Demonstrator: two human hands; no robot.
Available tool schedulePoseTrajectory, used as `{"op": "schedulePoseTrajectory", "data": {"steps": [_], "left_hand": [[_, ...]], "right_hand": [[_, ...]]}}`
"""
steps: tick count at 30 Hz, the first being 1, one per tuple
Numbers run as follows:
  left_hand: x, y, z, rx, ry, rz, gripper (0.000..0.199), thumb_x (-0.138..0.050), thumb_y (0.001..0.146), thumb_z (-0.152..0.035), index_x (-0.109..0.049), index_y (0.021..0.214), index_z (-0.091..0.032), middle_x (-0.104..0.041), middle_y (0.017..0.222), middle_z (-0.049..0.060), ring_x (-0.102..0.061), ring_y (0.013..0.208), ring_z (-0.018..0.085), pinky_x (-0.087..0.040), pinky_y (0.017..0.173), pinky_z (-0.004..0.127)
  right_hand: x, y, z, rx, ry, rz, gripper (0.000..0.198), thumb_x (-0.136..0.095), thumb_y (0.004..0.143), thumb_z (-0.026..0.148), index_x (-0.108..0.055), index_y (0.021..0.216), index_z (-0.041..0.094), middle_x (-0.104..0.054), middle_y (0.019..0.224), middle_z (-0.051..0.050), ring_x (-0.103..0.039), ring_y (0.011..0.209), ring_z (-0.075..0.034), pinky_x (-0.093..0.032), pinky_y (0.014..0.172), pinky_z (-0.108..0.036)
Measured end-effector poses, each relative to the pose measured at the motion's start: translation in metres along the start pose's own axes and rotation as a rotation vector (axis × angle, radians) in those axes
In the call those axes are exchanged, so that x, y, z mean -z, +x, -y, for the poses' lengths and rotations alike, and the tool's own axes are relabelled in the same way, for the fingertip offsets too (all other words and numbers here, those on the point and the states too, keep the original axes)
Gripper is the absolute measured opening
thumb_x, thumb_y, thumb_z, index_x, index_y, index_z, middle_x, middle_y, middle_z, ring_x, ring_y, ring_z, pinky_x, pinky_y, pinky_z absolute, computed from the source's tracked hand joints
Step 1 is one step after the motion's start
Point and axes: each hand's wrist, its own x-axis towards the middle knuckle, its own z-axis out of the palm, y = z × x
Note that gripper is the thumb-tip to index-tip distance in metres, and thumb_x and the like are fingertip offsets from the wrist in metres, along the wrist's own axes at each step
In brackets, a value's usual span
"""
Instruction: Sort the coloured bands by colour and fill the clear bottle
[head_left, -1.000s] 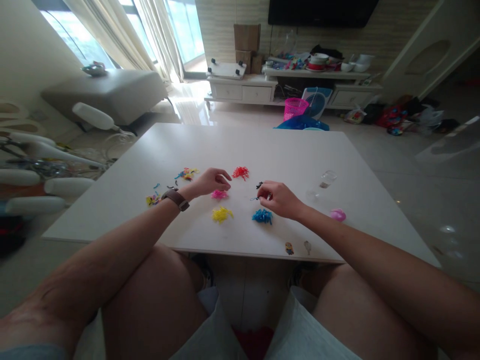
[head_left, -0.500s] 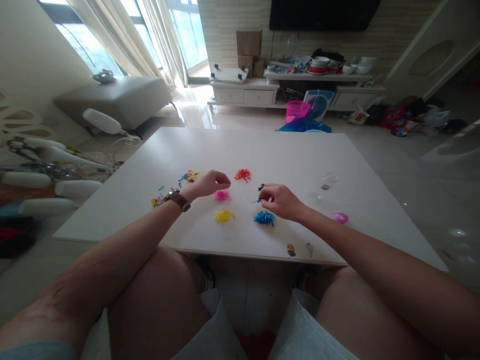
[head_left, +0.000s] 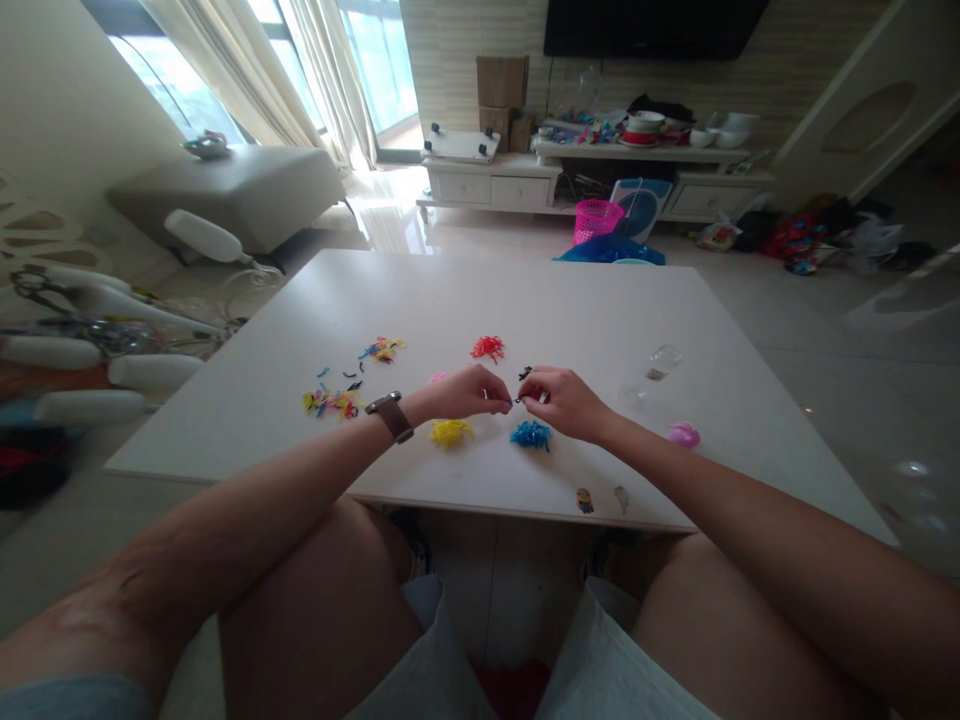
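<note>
My left hand (head_left: pixel 480 392) and my right hand (head_left: pixel 556 400) meet over the middle of the white table (head_left: pixel 450 290). Their fingertips pinch a tiny dark strand (head_left: pixel 517 401), possibly a rubber band, between them. Blue bands (head_left: pixel 530 435) are heaped just below my right hand, and a few black ones (head_left: pixel 525 372) lie at its far side. Under my left forearm side sits a yellow heap (head_left: pixel 451 432). A pink heap (head_left: pixel 438 377) is mostly hidden behind that hand. Farther back is a red heap (head_left: pixel 488 347).
Mixed bands (head_left: pixel 332 402) lie at the left, with another mixed heap (head_left: pixel 382 348) behind. On the right are a transparent container (head_left: pixel 664 362) and a pink object (head_left: pixel 684 434). A small yellow-and-blue figure (head_left: pixel 584 500) and a pale flat piece (head_left: pixel 621 499) lie near the front edge.
My left hand has moved right, from above the pink heap to my right hand, and now pinches the strand too. My right hand stays nearly in place.
</note>
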Motion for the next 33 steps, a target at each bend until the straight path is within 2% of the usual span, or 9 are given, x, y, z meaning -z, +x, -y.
{"op": "schedulePoseTrajectory", "data": {"steps": [4,9,14,19,26,33], "left_hand": [[0.002,0.001,0.004,0.044,-0.006,-0.037,0.024,-0.068,0.083,-0.034,-0.078,0.09,-0.013,-0.074,0.074,0.006,-0.063,0.067,0.013,-0.047,0.063,0.023],[0.004,0.001,0.021,0.071,0.007,-0.078,0.026,-0.068,0.083,-0.037,-0.079,0.089,-0.014,-0.073,0.074,0.006,-0.062,0.066,0.014,-0.046,0.063,0.023],[0.003,0.003,0.03,0.091,0.047,-0.077,0.025,-0.07,0.08,-0.037,-0.079,0.087,-0.015,-0.073,0.074,0.006,-0.061,0.066,0.014,-0.045,0.06,0.024],[-0.001,0.005,0.024,0.097,0.093,-0.061,0.025,-0.071,0.079,-0.037,-0.079,0.088,-0.016,-0.074,0.077,0.006,-0.062,0.068,0.015,-0.045,0.061,0.024],[-0.008,0.006,0.024,0.123,0.115,0.005,0.025,-0.067,0.082,-0.037,-0.079,0.091,-0.017,-0.074,0.075,0.005,-0.065,0.067,0.015,-0.046,0.062,0.024],[-0.019,0.01,0.027,0.096,0.145,0.014,0.022,-0.065,0.083,-0.034,-0.078,0.086,-0.017,-0.074,0.075,0.005,-0.064,0.065,0.015,-0.045,0.06,0.024]], "right_hand": [[0.007,0.004,-0.011,-0.025,-0.012,-0.056,0.013,-0.062,0.082,0.015,-0.075,0.084,0.017,-0.07,0.084,-0.004,-0.064,0.069,-0.012,-0.048,0.067,-0.023],[0.019,0.009,-0.041,-0.28,-0.103,-0.194,0.013,-0.065,0.08,0.016,-0.077,0.084,0.016,-0.075,0.083,-0.005,-0.066,0.073,-0.016,-0.05,0.072,-0.026],[0.019,0.009,-0.062,-0.382,-0.158,-0.193,0.012,-0.067,0.078,0.016,-0.078,0.083,0.016,-0.077,0.082,-0.006,-0.068,0.077,-0.018,-0.051,0.075,-0.028],[0.013,0.009,-0.071,-0.416,-0.16,-0.163,0.009,-0.069,0.075,0.015,-0.076,0.082,0.017,-0.076,0.081,-0.005,-0.067,0.075,-0.017,-0.05,0.072,-0.027],[0.009,0.009,-0.075,-0.379,-0.218,-0.082,0.006,-0.07,0.074,0.015,-0.073,0.079,0.016,-0.074,0.079,-0.004,-0.065,0.073,-0.015,-0.046,0.068,-0.024],[0.008,0.008,-0.07,-0.387,-0.181,-0.109,0.006,-0.068,0.077,0.02,-0.073,0.079,0.017,-0.075,0.08,-0.005,-0.067,0.074,-0.016,-0.047,0.068,-0.025]]}}
